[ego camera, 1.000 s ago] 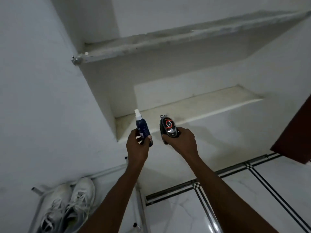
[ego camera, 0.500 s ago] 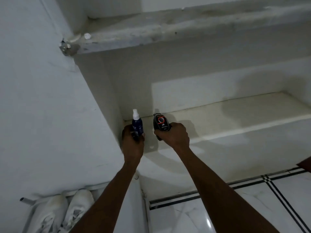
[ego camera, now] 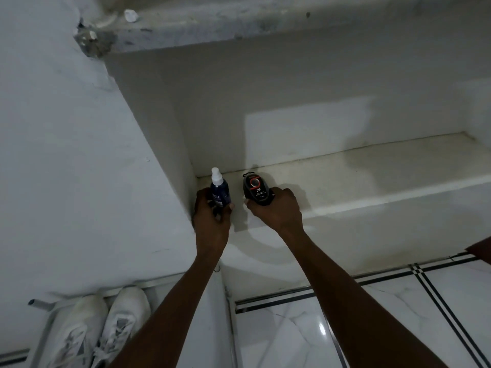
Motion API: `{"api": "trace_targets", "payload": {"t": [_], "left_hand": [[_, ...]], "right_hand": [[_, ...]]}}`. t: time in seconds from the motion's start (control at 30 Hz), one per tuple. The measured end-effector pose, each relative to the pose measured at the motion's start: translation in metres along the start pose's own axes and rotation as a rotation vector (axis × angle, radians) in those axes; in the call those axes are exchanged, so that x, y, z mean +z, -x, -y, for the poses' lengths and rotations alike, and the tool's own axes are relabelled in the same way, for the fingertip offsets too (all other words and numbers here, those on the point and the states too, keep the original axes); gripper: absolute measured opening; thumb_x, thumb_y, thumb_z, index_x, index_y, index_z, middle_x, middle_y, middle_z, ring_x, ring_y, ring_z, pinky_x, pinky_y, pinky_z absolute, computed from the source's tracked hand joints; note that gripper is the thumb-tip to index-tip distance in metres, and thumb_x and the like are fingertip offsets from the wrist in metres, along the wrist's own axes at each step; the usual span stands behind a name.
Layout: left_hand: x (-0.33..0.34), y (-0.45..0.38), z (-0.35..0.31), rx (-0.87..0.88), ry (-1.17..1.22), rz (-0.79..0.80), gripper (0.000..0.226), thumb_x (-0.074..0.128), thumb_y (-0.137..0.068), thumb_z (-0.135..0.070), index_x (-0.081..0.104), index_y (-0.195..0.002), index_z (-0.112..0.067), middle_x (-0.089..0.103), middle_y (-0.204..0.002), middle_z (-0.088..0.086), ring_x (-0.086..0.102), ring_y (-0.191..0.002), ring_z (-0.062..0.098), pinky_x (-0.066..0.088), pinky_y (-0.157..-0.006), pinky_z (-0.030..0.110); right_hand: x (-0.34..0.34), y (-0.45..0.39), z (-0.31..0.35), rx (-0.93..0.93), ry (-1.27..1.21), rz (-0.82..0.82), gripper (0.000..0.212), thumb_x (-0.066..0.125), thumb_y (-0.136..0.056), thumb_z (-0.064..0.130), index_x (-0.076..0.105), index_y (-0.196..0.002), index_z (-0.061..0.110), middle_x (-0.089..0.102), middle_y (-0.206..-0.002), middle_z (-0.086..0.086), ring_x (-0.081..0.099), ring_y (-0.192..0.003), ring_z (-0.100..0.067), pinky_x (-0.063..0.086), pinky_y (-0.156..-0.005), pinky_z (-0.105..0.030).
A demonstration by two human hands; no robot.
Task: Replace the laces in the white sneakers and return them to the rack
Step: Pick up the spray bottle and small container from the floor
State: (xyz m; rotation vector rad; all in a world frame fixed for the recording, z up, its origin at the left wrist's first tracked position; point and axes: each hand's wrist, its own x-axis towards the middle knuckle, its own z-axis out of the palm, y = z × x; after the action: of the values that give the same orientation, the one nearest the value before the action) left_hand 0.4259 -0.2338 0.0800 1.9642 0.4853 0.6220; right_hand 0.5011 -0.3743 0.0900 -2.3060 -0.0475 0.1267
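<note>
Two white sneakers [ego camera: 98,328] sit side by side, laced, on a metal rack [ego camera: 39,304] at the bottom left. My left hand [ego camera: 210,216] grips a dark blue spray bottle [ego camera: 220,191] with a white cap, held upright at the left end of a white wall shelf [ego camera: 345,176]. My right hand [ego camera: 276,208] grips a black container [ego camera: 256,189] with a red ring on its face, just right of the bottle. Both items are at the shelf's front left corner; whether they touch the shelf is not clear.
A second, rough concrete shelf [ego camera: 239,19] runs overhead. A white wall [ego camera: 79,168] closes the niche on the left. White marble floor [ego camera: 372,328] with black inlay lines lies below. A dark red-brown edge [ego camera: 482,248] shows at the far right.
Both hands have carried the bottle and the black container forward to the shelf's left corner. The camera has come closer, so the shelf looks larger and the sneakers sit lower left.
</note>
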Motion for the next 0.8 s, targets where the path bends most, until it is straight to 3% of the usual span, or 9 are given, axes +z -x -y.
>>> {"api": "trace_targets", "payload": {"t": [0.1,0.17,0.27,0.33,0.43,0.53,0.67,0.8], "left_hand": [[-0.001,-0.001,0.002,-0.004,0.0,-0.002,0.044,0.078,-0.086,-0.012,0.054,-0.123,-0.016,0.066,-0.112,-0.005,0.065,-0.102,0.015,0.055,-0.087,0.03],[-0.002,0.001,0.001,-0.014,0.003,0.003,0.044,0.079,-0.086,-0.015,0.055,-0.123,-0.015,0.067,-0.115,-0.002,0.065,-0.105,0.018,0.055,-0.09,0.033],[-0.004,0.009,-0.003,-0.02,0.013,0.002,0.047,0.08,-0.085,-0.014,0.055,-0.125,-0.011,0.064,-0.116,-0.003,0.063,-0.108,0.018,0.05,-0.089,0.021],[-0.007,0.018,-0.007,-0.006,0.024,0.005,0.048,0.08,-0.086,-0.017,0.054,-0.127,-0.01,0.064,-0.118,-0.002,0.061,-0.109,0.015,0.046,-0.089,0.015],[-0.015,0.031,-0.013,0.037,-0.005,-0.004,0.051,0.076,-0.09,-0.026,0.053,-0.132,-0.008,0.064,-0.127,0.005,0.059,-0.116,0.019,0.048,-0.098,0.028],[-0.034,0.046,-0.028,0.063,-0.041,-0.029,0.053,0.071,-0.094,-0.03,0.05,-0.138,-0.009,0.06,-0.135,0.007,0.056,-0.123,0.02,0.044,-0.102,0.028],[-0.075,0.067,-0.056,0.153,-0.075,-0.039,0.053,0.07,-0.095,-0.033,0.05,-0.139,-0.011,0.059,-0.136,0.006,0.057,-0.124,0.021,0.048,-0.106,0.041],[-0.132,0.099,-0.1,0.239,-0.098,-0.052,0.053,0.067,-0.096,-0.036,0.05,-0.141,-0.014,0.058,-0.139,0.004,0.057,-0.124,0.019,0.049,-0.105,0.043]], "right_hand": [[0.002,-0.001,-0.003,-0.005,-0.017,-0.001,0.062,0.064,-0.055,0.076,0.065,-0.079,0.018,0.065,-0.072,-0.004,0.065,-0.074,-0.02,0.059,-0.07,-0.038],[-0.003,0.004,0.001,-0.012,-0.033,-0.019,0.074,0.067,-0.055,0.078,0.067,-0.092,0.014,0.067,-0.085,-0.007,0.066,-0.079,-0.02,0.059,-0.075,-0.037],[-0.01,0.017,0.008,-0.033,-0.033,-0.019,0.084,0.075,-0.067,0.066,0.06,-0.12,0.004,0.061,-0.113,-0.015,0.061,-0.103,-0.028,0.054,-0.089,-0.037],[-0.014,0.025,0.009,-0.069,-0.022,-0.058,0.079,0.073,-0.072,0.062,0.056,-0.124,0.005,0.057,-0.117,-0.015,0.056,-0.111,-0.032,0.053,-0.089,-0.041],[-0.02,0.039,0.014,-0.163,0.003,-0.111,0.067,0.069,-0.077,0.057,0.057,-0.123,0.011,0.057,-0.118,-0.011,0.054,-0.114,-0.03,0.053,-0.09,-0.045],[-0.033,0.062,0.026,-0.263,0.005,-0.124,0.057,0.07,-0.083,0.048,0.055,-0.127,0.013,0.055,-0.125,-0.009,0.052,-0.119,-0.028,0.05,-0.094,-0.043],[-0.055,0.1,0.049,-0.358,0.011,-0.146,0.062,0.067,-0.087,0.045,0.05,-0.137,0.013,0.049,-0.14,-0.009,0.047,-0.13,-0.027,0.047,-0.102,-0.046],[-0.087,0.156,0.077,-0.454,0.048,-0.179,0.067,0.061,-0.093,0.043,0.041,-0.147,0.009,0.035,-0.156,-0.011,0.033,-0.145,-0.026,0.04,-0.11,-0.047]]}}
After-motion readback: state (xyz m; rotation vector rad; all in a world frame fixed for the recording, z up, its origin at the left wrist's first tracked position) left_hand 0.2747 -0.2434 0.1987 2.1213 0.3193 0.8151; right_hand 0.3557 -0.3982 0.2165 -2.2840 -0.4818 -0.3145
